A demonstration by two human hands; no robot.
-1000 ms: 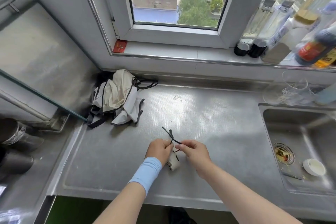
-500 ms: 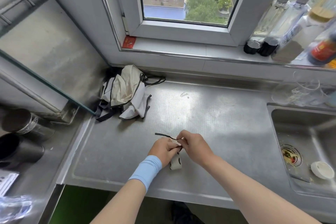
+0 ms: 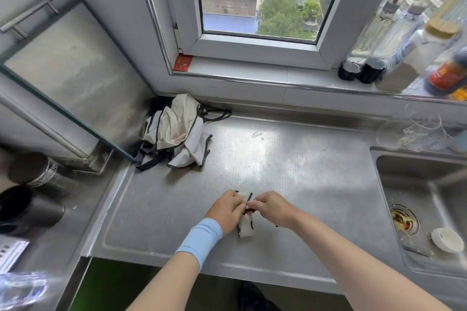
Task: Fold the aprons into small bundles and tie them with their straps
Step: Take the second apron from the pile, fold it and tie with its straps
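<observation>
A small white apron bundle (image 3: 245, 227) with black straps lies on the steel counter (image 3: 290, 166) near its front edge. My left hand (image 3: 225, 211), with a light blue wristband, presses on the bundle's left side. My right hand (image 3: 271, 207) pinches the black strap (image 3: 249, 198) at the bundle's top. Both hands touch above the bundle and hide most of it. A heap of loose cream and white aprons (image 3: 177, 131) with dark trim lies crumpled in the back left corner of the counter.
A sink (image 3: 427, 199) with a drain strainer and a white lid is at the right. Bottles (image 3: 404, 58) stand on the window sill, glasses (image 3: 419, 131) behind the sink. Dark cups (image 3: 32, 199) sit at the left below a glass panel (image 3: 68, 113).
The strap ends that stuck up from the bundle have been drawn down between my hands. The hands closed together over the bundle. The camera tilted a little to the left.
</observation>
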